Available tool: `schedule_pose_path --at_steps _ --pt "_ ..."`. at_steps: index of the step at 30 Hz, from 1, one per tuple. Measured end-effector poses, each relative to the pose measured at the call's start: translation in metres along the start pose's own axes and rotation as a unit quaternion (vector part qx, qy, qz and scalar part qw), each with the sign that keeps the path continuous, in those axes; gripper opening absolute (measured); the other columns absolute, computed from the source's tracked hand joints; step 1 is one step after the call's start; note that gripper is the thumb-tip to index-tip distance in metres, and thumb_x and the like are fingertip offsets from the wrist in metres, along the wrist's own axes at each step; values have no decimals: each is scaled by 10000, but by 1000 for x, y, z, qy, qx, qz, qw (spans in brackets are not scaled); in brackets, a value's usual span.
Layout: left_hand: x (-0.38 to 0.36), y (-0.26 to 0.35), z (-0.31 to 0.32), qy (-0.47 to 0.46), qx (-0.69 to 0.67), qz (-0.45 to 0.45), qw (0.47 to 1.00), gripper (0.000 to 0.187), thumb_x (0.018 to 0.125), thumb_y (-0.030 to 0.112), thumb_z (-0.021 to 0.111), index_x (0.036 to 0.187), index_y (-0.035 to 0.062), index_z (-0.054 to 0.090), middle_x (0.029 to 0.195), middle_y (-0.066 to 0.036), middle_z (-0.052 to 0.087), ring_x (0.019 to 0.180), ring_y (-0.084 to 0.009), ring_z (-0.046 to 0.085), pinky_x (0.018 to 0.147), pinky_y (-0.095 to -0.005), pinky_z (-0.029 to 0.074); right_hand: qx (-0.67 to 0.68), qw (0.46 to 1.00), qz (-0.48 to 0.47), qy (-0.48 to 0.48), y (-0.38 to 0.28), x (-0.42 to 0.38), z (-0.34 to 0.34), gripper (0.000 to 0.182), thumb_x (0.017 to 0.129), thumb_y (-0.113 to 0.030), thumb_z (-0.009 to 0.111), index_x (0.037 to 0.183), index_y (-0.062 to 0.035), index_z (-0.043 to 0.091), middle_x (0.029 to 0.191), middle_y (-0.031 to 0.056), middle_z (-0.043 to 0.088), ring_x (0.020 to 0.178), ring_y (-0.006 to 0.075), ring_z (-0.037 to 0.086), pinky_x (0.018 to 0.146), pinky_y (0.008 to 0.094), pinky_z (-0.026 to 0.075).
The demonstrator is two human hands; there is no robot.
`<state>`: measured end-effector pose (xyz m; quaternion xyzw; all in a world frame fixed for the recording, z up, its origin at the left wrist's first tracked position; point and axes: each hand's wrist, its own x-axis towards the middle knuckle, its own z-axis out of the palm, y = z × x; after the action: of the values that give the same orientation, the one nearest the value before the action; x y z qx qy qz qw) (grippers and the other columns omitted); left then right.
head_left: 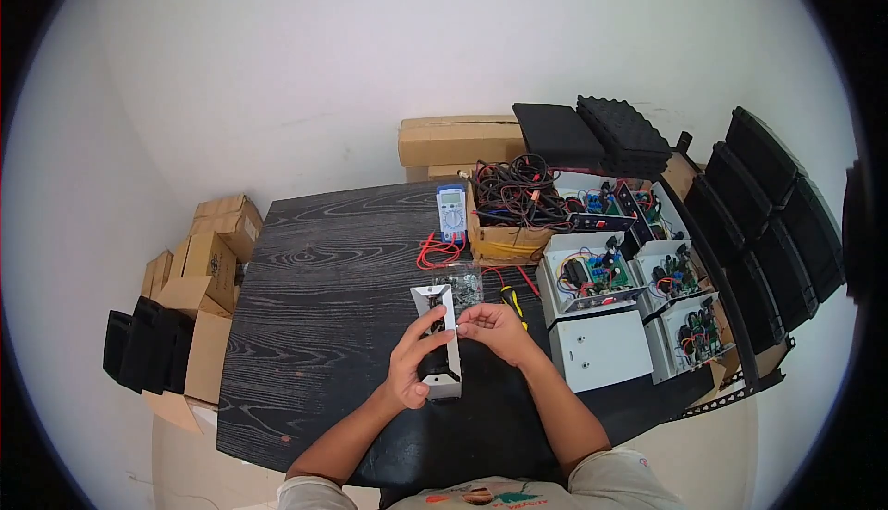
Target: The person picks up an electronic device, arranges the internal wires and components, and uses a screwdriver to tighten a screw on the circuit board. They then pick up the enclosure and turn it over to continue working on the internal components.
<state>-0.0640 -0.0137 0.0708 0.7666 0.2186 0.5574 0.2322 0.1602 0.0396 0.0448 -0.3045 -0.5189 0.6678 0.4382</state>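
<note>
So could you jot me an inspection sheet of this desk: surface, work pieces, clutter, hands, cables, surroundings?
Surface: dark wood-grain table.
Job's things: white metal housing, lying lengthwise.
Clutter: blue multimeter, small clear bag of parts, yellow-handled screwdriver, grey boxes with circuit boards.
Hands: left hand grips the housing; right hand pinches at its edge, too small to tell what it holds.
Cables: red test leads; tangled wires in a carton.
Surroundings: white wall, cardboard boxes, black foam panels.
</note>
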Motion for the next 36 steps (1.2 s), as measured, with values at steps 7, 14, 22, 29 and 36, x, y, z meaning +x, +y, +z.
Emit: schedule_pose_path --at_steps 7,14,22,29,36 --pt "0 1 0 1 1 -3 1000 919 1018 751 336 1379 -37 644 1544 -353 471 1427 -484 504 1179 -535 388 -39 999 5 -11 1 2 -3 158 972 -47 773 1113 3 721 1040 26 748 938 83 709 864 239 578" --pt "0 1 0 0 0 -3 1000 928 1014 756 339 1380 -40 642 1546 -352 469 1427 -488 503 1183 -538 383 -48 996 -69 -2 7 -2 1 158 959 34 746 1110 21 701 1042 21 725 942 68 691 860 228 568" --pt "0 0 0 -3 -2 -5 1000 924 1013 753 336 1385 -37 641 1547 -357 464 1424 -493 505 1178 -536 389 -68 991 -116 20 12 -3 7 151 968 -6 749 1104 36 701 1022 12 713 929 62 680 838 235 568" --pt "0 2 -1 -4 2 -10 1000 926 1014 759 333 1386 -31 642 1544 -354 467 1425 -492 505 1179 -537 388 -259 945 -196 35 0 -4 10 178 915 4 757 1080 23 694 960 37 718 866 69 676 798 249 569" --pt "-1 1 0 -1 -5 -8 1000 927 1011 764 346 1388 -31 640 1545 -353 466 1424 -492 506 1175 -536 392 -316 916 -241 48 -2 -6 17 181 897 10 738 1067 6 676 957 83 722 842 158 711 774 298 577"
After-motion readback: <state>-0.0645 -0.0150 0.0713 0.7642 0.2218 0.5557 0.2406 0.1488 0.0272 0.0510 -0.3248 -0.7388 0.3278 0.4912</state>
